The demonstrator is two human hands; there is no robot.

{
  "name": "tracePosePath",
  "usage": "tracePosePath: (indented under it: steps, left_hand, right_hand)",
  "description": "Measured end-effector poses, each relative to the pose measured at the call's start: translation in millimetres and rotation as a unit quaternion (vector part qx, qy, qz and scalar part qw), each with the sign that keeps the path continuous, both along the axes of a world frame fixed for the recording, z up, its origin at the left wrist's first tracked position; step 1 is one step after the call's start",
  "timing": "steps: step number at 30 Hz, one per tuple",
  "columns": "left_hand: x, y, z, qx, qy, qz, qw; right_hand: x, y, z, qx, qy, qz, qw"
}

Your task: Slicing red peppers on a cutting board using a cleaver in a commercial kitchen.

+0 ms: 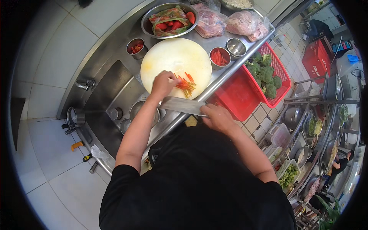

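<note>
On the round pale cutting board point(175, 53) lies a loose bundle of red pepper strips point(187, 86), some with yellowish inner flesh. My left hand point(165, 84) is over the board with fingers bent at the left end of the strips; whether it grips any is hidden. In my right hand point(217, 116) is the handle of a cleaver point(182, 105). Its broad blade points left, at the board's near edge and apart from the strips. A steel cup of red strips point(220, 57) stands right of the board, and a cup of chopped red pieces point(136, 48) stands left.
Behind the board are a steel bowl of red peppers point(172, 21) and bagged raw meat point(211, 21). A sink point(100, 95) lies left. Right of the counter edge sit a red bin point(238, 92) and a basket of broccoli point(266, 76). Other people are farther right.
</note>
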State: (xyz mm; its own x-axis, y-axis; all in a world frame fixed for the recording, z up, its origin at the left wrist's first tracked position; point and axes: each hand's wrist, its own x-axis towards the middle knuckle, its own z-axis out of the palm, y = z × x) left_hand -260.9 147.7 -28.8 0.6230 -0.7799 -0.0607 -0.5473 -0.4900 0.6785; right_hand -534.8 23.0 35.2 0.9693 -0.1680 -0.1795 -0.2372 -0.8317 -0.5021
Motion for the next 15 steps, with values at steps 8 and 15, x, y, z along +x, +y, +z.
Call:
tracePosePath:
  steps: [8,15]
  left_hand:
    - [0.2,15.5,-53.3,-0.087,-0.057,0.071,0.992]
    - [-65.7,-20.5,-43.1,-0.125,0.010,0.089,0.988]
  right_hand:
    - [-43.3,-56.0,-26.4,0.241,-0.065,-0.203,0.947]
    - [-17.8,-93.2,-65.9,0.455,0.013,-0.276,0.846]
